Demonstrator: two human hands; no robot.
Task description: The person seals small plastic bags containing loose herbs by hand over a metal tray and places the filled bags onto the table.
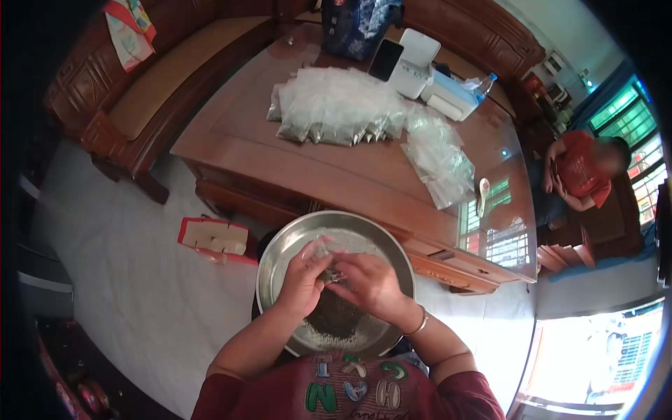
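Observation:
Both of my hands are over a wide metal basin (269, 280) that stands in front of my body. My left hand (302, 281) is closed on a small clear plastic bag (320, 250), its thumb pointing inward. The fingers of my right hand (371, 283) pinch the same bag from the other side, partly hiding it. Something dark shows at the bag's lower part, but I cannot make out how full it is. Dark, fine loose material (334, 318) lies in the basin below my hands, with pale specks round it.
The wooden table (294, 168) holds rows of clear bags with dark contents (336, 112), more plastic bags (439, 157), a spoon (483, 196), a phone (386, 59), a white box (414, 77) and a blue bag (357, 28). A red-edged box (218, 238) is on the floor. Another person (584, 171) sits right.

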